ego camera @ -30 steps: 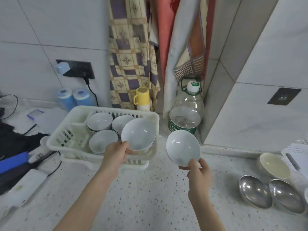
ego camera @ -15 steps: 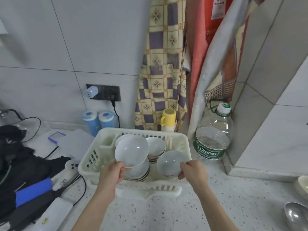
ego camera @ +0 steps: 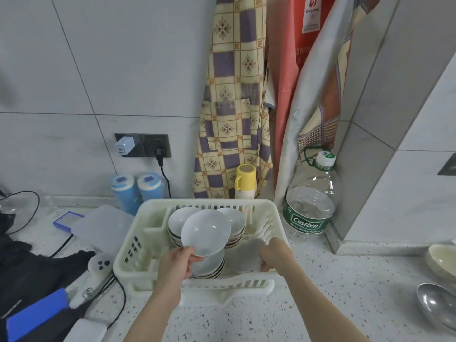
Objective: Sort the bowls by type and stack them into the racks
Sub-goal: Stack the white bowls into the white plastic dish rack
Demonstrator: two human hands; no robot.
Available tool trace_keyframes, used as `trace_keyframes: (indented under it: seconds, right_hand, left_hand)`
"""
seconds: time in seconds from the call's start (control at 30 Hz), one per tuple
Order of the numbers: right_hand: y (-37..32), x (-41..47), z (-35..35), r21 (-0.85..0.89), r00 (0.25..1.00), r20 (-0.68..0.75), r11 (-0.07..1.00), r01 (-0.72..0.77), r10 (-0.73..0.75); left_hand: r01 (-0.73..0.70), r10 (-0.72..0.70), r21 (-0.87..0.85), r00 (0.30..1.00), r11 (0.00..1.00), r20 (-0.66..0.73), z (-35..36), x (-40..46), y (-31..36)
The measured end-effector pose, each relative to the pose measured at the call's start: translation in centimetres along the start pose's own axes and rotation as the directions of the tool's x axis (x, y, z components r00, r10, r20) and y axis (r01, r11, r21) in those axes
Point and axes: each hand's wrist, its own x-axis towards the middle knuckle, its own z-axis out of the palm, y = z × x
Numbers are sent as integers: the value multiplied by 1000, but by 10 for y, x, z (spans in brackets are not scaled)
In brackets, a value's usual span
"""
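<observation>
Both bowls now over the rack (ego camera: pixel 267 208), centre of frame, versus held out in front a second ago; left hand (ego camera: pixel 176 264) pinches a white bowl (ego camera: pixel 206 232) by its rim, tilted above the front stack (ego camera: pixel 209 266); right hand (ego camera: pixel 276 253) grips a blurred second bowl (ego camera: pixel 244 255) low in the rack's right side; placement looks imminent; metal bowls (ego camera: pixel 436 304) lower right unsorted.

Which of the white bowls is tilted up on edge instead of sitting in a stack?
The white bowl that the left hand pinches by its lower rim, its inside facing the camera. The other bowls lie nested in stacks in the rack.
</observation>
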Motion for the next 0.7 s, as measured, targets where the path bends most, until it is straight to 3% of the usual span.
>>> trace_keyframes:
  seconds: [0.17,0.33,0.53,0.7]
  right_hand:
    - [-2,7,6,-105,994,107,994,13,-1]
    - [1,12,13,-365,987,159,928,74,-16]
    - [8,17,20,-481,999,27,876,40,-31]
    - [5,11,18,-694,990,62,708,133,-126]
  left_hand:
    - [17,-17,4,999,1000,32,4,-1,1]
    - [36,-36,5,998,999,47,6,0,0]
    - [30,-31,14,998,999,51,11,1,1]
    - [17,-22,61,997,998,76,14,3,1]
